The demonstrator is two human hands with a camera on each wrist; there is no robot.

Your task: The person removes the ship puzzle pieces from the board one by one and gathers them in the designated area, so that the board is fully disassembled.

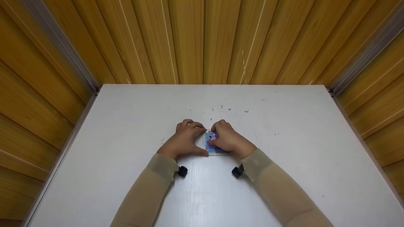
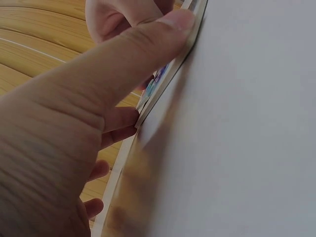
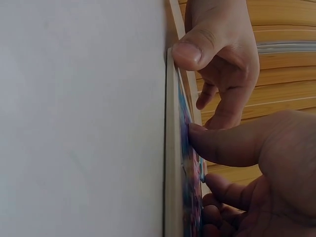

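A small flat board with a pale rim (image 1: 217, 154) and a blue, pink and purple picture (image 1: 208, 148) lies on the white table. My left hand (image 1: 184, 142) grips its left side, thumb at the near corner and fingertips at the far one; the left wrist view shows the thumb across the pale edge (image 2: 165, 89). Over the right part of the picture is my right hand (image 1: 228, 138), its thumb and bent fingertips touching the surface. In the right wrist view, the thumb and index finger stand apart on the picture (image 3: 187, 177). Whether a loose piece lies under them is hidden.
The white table (image 1: 126, 116) has small dark marks and chips (image 1: 229, 109) beyond the hands. Yellow wood-look panels (image 1: 189, 41) rise behind its back edge and at both sides, with grey metal strips at the corners. Small black devices (image 1: 182, 171) sit at both wrists.
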